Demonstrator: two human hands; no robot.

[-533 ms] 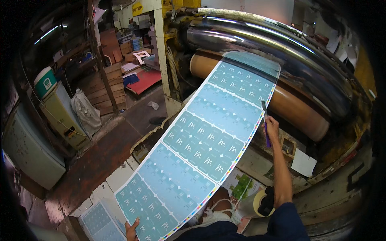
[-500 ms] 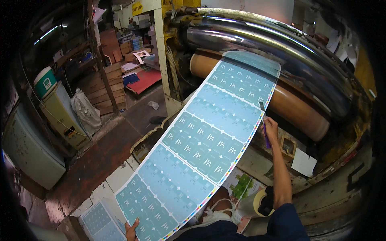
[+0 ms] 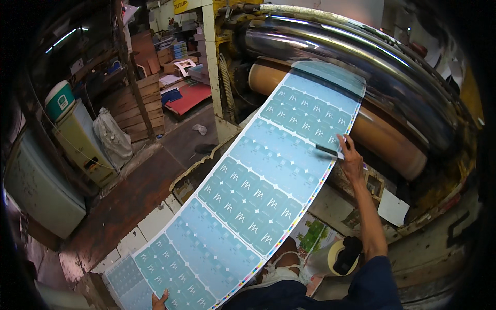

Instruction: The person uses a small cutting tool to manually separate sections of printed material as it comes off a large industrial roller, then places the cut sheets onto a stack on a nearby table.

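A long printed sheet (image 3: 243, 194) in teal and light blue, with a strip of colour patches along its right edge, slopes down from the rollers toward me. My left hand (image 3: 161, 300) pinches its near edge at the bottom, thumb on top and the other fingers hidden beneath. At the sheet's right edge, partway up, my right hand (image 3: 352, 161) is closed around a cutter knife (image 3: 326, 150). The dark blade lies across the sheet, pointing left; most of the handle is hidden in the hand.
A shiny metal roller (image 3: 330, 49) and a brown roller (image 3: 390, 137) lie ahead. Another printed sheet (image 3: 126, 281) rests at lower left. A roll of film (image 3: 330, 258) sits by my right arm. Leftward are a cabinet (image 3: 82, 144), a green-and-white cooler (image 3: 59, 99) and a white sack (image 3: 111, 137).
The sheet has come further down from the rollers, and my left hand has moved lower left with it. My right hand has turned the knife so its blade now points left over the sheet.
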